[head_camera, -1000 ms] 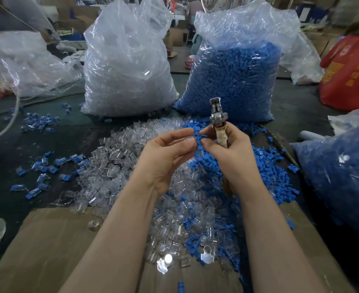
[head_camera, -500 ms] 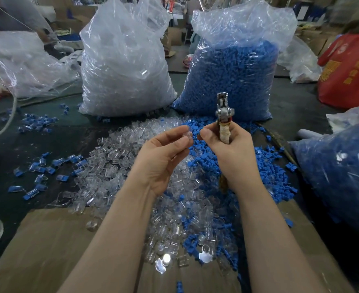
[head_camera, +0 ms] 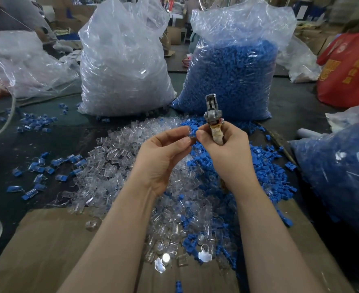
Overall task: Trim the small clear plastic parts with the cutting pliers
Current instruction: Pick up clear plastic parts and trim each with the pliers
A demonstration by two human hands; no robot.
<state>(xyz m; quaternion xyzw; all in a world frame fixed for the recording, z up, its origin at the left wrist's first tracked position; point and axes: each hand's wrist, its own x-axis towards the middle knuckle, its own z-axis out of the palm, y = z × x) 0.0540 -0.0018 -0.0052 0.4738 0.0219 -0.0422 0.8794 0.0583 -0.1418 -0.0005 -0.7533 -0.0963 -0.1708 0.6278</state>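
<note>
My right hand (head_camera: 227, 153) grips the cutting pliers (head_camera: 212, 115) by their tape-wrapped handle, metal jaws pointing up and away. My left hand (head_camera: 163, 153) is level with it, just to the left, and pinches a small clear plastic part (head_camera: 192, 133) between thumb and fingertips; my right thumb touches the same part. Below both hands lies a heap of clear plastic parts (head_camera: 115, 157) mixed on its right side with small blue parts (head_camera: 265, 166).
A tall bag of clear parts (head_camera: 123, 66) and a tall bag of blue parts (head_camera: 231, 77) stand behind the heap. Another blue-filled bag (head_camera: 339, 172) sits at the right, a red bag (head_camera: 349, 70) beyond it. Cardboard (head_camera: 39, 250) covers the near table; loose blue pieces (head_camera: 39, 166) lie at left.
Both hands and the pliers have shifted slightly upward and closer together. My left fingertips now meet my right thumb around the clear part.
</note>
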